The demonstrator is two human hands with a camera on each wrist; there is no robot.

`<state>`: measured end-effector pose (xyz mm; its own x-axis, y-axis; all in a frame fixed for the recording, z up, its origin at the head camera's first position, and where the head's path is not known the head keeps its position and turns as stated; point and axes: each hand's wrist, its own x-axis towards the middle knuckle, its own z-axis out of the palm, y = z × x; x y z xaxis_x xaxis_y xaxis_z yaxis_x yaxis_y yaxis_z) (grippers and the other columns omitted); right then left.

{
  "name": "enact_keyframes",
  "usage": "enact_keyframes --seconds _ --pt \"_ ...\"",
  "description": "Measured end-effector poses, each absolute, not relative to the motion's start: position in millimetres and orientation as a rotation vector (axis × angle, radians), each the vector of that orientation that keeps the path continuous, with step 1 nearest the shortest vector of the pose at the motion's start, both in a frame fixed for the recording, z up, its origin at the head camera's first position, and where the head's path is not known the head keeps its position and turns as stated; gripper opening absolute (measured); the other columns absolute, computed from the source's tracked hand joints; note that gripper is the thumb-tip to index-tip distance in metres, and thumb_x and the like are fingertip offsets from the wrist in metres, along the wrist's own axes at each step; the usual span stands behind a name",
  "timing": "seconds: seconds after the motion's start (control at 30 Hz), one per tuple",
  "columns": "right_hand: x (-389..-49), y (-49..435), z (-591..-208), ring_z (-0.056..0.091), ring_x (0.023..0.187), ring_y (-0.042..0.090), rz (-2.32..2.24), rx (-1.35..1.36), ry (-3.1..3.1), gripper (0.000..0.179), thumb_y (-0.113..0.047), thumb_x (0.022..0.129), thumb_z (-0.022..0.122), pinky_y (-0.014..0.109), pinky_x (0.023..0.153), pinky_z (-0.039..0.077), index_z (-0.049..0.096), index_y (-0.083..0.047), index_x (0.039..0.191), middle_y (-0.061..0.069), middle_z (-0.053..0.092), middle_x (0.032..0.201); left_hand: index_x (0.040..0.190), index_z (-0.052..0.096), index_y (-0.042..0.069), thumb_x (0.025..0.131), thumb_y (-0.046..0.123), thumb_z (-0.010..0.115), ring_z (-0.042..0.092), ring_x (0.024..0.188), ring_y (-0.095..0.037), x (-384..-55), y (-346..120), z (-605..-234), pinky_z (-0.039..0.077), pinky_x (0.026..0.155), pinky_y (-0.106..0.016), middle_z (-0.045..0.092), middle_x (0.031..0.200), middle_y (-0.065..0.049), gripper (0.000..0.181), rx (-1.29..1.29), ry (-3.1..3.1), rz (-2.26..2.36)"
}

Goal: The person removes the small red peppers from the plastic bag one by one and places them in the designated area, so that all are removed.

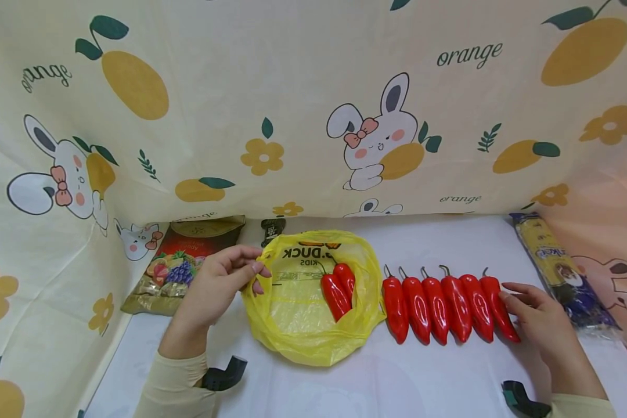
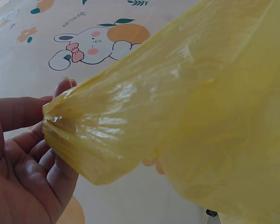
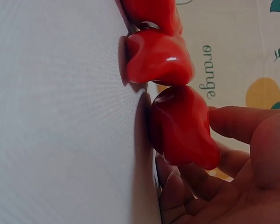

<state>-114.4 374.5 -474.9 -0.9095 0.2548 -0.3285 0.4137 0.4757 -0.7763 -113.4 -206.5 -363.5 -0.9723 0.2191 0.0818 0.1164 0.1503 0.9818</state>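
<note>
A yellow plastic bag lies with its mouth spread wide on the table. My left hand pinches the bag's left rim between thumb and fingers; in the left wrist view the film gathers into folds at the fingertips. Two glossy red chili peppers with green stems rest inside the bag. Several more red peppers form a row right of it, stems pointing away. At the row's right end, my right hand holds the last pepper, thumb on one side and fingers along another.
A red and gold candy packet lies at the back left. Behind the yellow bag is a small black packet. A long blue and yellow packet lies at the right. Patterned cloth walls off the back and sides.
</note>
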Motion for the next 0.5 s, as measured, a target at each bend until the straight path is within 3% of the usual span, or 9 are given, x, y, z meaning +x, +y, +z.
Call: enact_keyframes --seconds 0.23,0.37,0.5 --pt "-114.0 372.6 -474.9 0.056 0.122 0.044 -1.422 0.585 2.608 0.07 -0.045 0.115 0.052 0.022 0.068 0.058 0.039 0.005 0.162 0.035 0.047 0.147 0.131 0.062 -0.013 0.11 -0.003 0.058 0.07 0.075 -0.025 -113.8 -206.9 -363.9 0.064 0.075 -0.033 0.073 0.104 -0.023 0.024 0.342 2.32 1.966" --pt "-113.9 371.6 -473.5 0.064 0.103 0.02 -1.428 0.607 2.659 0.066 -0.041 0.115 0.053 0.024 0.068 0.059 0.041 0.004 0.162 0.033 0.05 0.144 0.131 0.062 -0.013 0.11 -0.003 0.058 0.071 0.075 -0.025 -113.9 -207.4 -364.0 0.064 0.075 -0.033 0.073 0.104 -0.023 0.024 0.34 2.317 1.967" --pt "-111.8 368.1 -470.6 0.062 0.089 0.001 -1.5 0.634 2.702 0.064 -0.04 0.114 0.055 0.023 0.068 0.06 0.042 -0.001 0.164 0.026 0.054 0.141 0.132 0.062 -0.013 0.11 -0.004 0.057 0.071 0.075 -0.025 -113.8 -208.1 -363.8 0.064 0.075 -0.033 0.073 0.105 -0.023 0.024 0.344 2.318 1.968"
